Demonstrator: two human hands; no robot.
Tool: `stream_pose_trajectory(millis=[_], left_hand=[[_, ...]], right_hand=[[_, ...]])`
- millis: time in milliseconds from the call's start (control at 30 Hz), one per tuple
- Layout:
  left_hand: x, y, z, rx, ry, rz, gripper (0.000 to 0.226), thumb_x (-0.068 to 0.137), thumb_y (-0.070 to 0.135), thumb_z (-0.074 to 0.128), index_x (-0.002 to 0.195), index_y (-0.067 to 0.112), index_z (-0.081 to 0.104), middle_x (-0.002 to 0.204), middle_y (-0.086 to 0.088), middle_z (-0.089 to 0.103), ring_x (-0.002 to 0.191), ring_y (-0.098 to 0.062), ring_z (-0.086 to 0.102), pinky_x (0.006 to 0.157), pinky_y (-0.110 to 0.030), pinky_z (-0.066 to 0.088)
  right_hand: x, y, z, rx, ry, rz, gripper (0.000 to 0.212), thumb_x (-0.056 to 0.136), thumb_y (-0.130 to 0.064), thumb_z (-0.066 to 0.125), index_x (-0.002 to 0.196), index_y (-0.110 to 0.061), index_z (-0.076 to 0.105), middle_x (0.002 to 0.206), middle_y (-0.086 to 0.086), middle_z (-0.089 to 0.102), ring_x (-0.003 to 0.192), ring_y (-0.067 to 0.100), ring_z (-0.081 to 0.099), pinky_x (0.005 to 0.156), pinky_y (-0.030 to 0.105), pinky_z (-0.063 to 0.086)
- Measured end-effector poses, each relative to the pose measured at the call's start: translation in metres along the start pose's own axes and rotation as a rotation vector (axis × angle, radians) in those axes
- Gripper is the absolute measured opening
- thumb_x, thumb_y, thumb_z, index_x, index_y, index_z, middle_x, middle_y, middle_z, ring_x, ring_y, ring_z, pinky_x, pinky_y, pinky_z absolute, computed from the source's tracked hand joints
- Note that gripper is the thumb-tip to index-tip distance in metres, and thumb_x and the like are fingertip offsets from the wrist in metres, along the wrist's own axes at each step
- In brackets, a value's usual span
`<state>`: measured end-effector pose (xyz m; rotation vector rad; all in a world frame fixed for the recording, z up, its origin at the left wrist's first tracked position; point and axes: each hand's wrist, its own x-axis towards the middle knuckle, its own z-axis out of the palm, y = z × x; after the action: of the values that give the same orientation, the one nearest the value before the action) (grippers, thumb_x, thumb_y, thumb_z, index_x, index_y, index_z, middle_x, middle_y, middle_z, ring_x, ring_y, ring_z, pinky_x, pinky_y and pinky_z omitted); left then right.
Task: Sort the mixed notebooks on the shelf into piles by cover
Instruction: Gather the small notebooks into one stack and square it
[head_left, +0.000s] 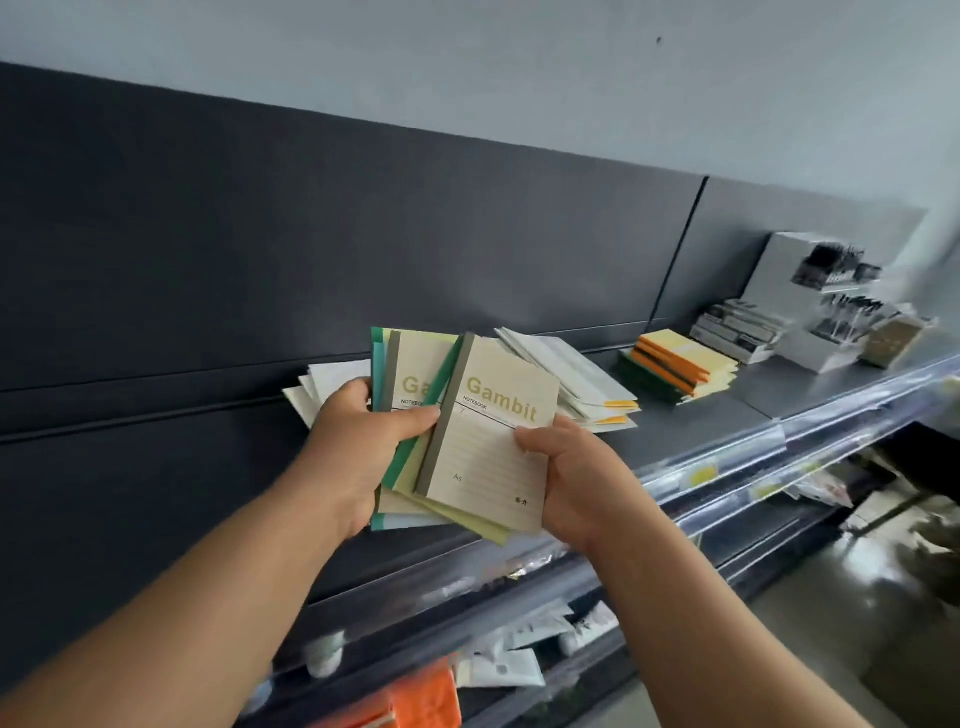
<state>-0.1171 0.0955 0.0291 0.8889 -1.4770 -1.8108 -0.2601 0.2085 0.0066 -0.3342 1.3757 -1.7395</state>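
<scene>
My left hand (358, 436) grips a fanned stack of notebooks (402, 395) with beige, green and teal covers, held above the grey shelf (691, 426). My right hand (563, 473) holds the front beige "Gambit" notebook (491, 441) by its right edge, thumb on the cover. Behind my hands, white-covered notebooks (566, 374) lie spread on the shelf, and more white ones (324, 384) show at the left. Further right sits a pile of yellow, orange and green notebooks (675, 366).
At the shelf's far right stand a stack of dark boxed goods (737, 327) and a white display box (826, 306). A dark back panel (363, 234) rises behind the shelf. Lower shelves (519, 660) hold packaged items, some orange. Floor shows at lower right.
</scene>
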Motion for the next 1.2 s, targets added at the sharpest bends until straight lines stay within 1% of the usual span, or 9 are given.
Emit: stream_pose_trajectory(millis=[167, 267, 367, 533, 633, 867, 967, 1067, 1200], left_hand=[[-0.009, -0.014, 0.100, -0.053, -0.123, -0.052, 0.027, 0.084, 0.008, 0.072, 0.109, 0.012, 0.063, 0.101, -0.010, 0.074, 0.089, -0.027, 0.071, 0.074, -0.046, 0.059], [-0.011, -0.026, 0.154, -0.131, -0.199, -0.148, 0.055, 0.072, 0.030, 0.083, 0.119, 0.012, 0.062, 0.114, -0.011, 0.071, 0.102, -0.029, 0.068, 0.087, -0.050, 0.054], [-0.011, -0.034, 0.199, -0.275, -0.274, -0.272, 0.022, 0.087, 0.027, 0.068, 0.102, 0.012, 0.070, 0.089, -0.012, 0.076, 0.077, -0.030, 0.074, 0.071, -0.046, 0.058], [0.000, -0.044, 0.258, -0.250, -0.377, -0.394, 0.035, 0.093, 0.030, 0.057, 0.122, 0.012, 0.065, 0.115, -0.019, 0.070, 0.107, -0.039, 0.066, 0.091, -0.062, 0.050], [0.014, -0.053, 0.284, -0.170, -0.455, -0.434, 0.037, 0.090, 0.027, 0.060, 0.124, 0.012, 0.063, 0.112, -0.019, 0.071, 0.099, -0.038, 0.069, 0.081, -0.057, 0.056], [0.078, -0.059, 0.340, -0.043, -0.498, -0.327, 0.034, 0.091, 0.011, 0.062, 0.124, 0.013, 0.052, 0.110, -0.019, 0.071, 0.098, -0.038, 0.069, 0.077, -0.059, 0.057], [0.117, -0.054, 0.367, -0.060, -0.492, -0.291, 0.033, 0.092, 0.006, 0.061, 0.123, 0.012, 0.054, 0.112, -0.017, 0.070, 0.103, -0.036, 0.067, 0.083, -0.056, 0.056], [0.152, -0.049, 0.393, -0.088, -0.467, -0.250, 0.031, 0.092, 0.004, 0.060, 0.122, 0.010, 0.058, 0.111, -0.017, 0.072, 0.101, -0.035, 0.068, 0.084, -0.054, 0.056], [0.186, -0.046, 0.421, -0.152, -0.406, -0.219, 0.025, 0.092, 0.010, 0.061, 0.117, 0.012, 0.062, 0.104, -0.014, 0.074, 0.091, -0.032, 0.072, 0.078, -0.051, 0.059]], right_hand=[[-0.016, -0.036, -0.097, -0.001, 0.055, -0.060, 0.029, 0.096, 0.001, 0.048, 0.119, -0.011, 0.060, 0.118, 0.014, 0.070, 0.102, 0.033, 0.066, 0.078, 0.049, 0.056], [-0.022, -0.050, -0.152, -0.008, 0.137, -0.076, 0.027, 0.095, -0.001, 0.051, 0.117, -0.012, 0.060, 0.116, 0.013, 0.070, 0.101, 0.033, 0.066, 0.072, 0.046, 0.056], [-0.023, -0.064, -0.197, 0.033, 0.202, -0.071, 0.025, 0.093, 0.000, 0.052, 0.113, -0.013, 0.061, 0.114, 0.013, 0.070, 0.106, 0.035, 0.064, 0.087, 0.054, 0.053], [-0.014, -0.083, -0.253, 0.095, 0.271, -0.053, 0.029, 0.092, 0.001, 0.052, 0.116, -0.013, 0.060, 0.117, 0.012, 0.069, 0.110, 0.035, 0.063, 0.093, 0.057, 0.050], [0.001, -0.088, -0.278, 0.124, 0.296, -0.057, 0.032, 0.092, 0.002, 0.051, 0.119, -0.013, 0.060, 0.118, 0.012, 0.069, 0.109, 0.035, 0.063, 0.091, 0.057, 0.051], [0.061, -0.121, -0.320, 0.098, 0.332, -0.057, 0.022, 0.093, 0.002, 0.052, 0.108, -0.011, 0.059, 0.113, 0.014, 0.069, 0.105, 0.035, 0.065, 0.092, 0.060, 0.051], [0.095, -0.152, -0.333, 0.047, 0.342, -0.073, 0.019, 0.094, 0.002, 0.052, 0.104, -0.011, 0.060, 0.109, 0.013, 0.071, 0.096, 0.032, 0.067, 0.080, 0.051, 0.055], [0.126, -0.180, -0.346, 0.028, 0.308, -0.097, 0.017, 0.095, 0.001, 0.053, 0.107, -0.009, 0.059, 0.113, 0.014, 0.070, 0.100, 0.034, 0.067, 0.084, 0.054, 0.056], [0.160, -0.208, -0.361, 0.048, 0.229, -0.126, 0.019, 0.097, -0.004, 0.052, 0.112, -0.011, 0.062, 0.107, 0.012, 0.074, 0.090, 0.028, 0.072, 0.063, 0.040, 0.060]])
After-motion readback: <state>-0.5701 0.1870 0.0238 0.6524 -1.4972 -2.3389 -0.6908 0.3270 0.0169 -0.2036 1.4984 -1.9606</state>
